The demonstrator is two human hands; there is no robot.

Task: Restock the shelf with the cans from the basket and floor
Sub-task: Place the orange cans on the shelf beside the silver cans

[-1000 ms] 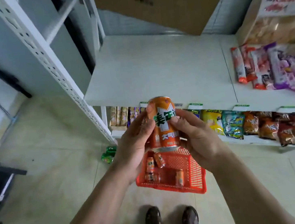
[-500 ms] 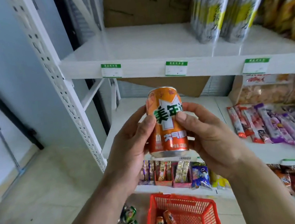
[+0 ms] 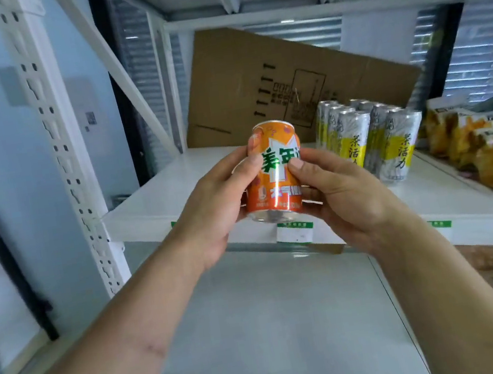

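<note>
An orange can [image 3: 274, 194] with green lettering stands upright between both hands, just in front of the upper white shelf [image 3: 182, 189]. My left hand [image 3: 216, 210] grips its left side, thumb across the label. My right hand [image 3: 341, 195] grips its right side, thumb on the label too. The can's base hangs above the shelf's front edge, over a price tag [image 3: 294, 232]. The basket and the floor are out of view.
Several tall silver and yellow cans [image 3: 368, 141] stand on the same shelf to the right, with snack bags [image 3: 484, 150] beyond. A cardboard sheet [image 3: 272, 88] leans at the back. A white perforated upright [image 3: 54, 134] stands left. A lower white shelf [image 3: 273, 319] lies beneath.
Both hands have lifted the orange can from above the red basket up to the upper shelf's height. The view has tilted up, so basket and floor dropped out of sight.
</note>
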